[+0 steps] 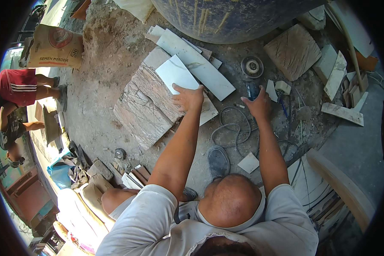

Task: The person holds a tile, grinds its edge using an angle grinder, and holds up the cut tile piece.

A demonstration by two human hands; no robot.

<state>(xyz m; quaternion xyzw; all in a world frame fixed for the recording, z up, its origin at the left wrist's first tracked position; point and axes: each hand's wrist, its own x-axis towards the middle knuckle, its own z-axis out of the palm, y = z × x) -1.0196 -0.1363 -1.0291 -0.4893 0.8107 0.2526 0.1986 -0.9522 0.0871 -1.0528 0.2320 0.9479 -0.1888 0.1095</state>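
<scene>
- Upper centre: the left hand point(187, 98) spreads its fingers wide, touching the lower end of a white tile point(174, 71).
- Right of centre: the right hand's point(260, 106) thumb and fingers part around the angle grinder's point(252, 72) dark body; how firmly, I cannot tell.
- The grinder's disc lies above that hand.

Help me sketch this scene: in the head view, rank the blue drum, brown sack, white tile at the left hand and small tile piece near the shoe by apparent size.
Blue drum, partly out of frame
Brown sack
White tile at the left hand
Small tile piece
</scene>
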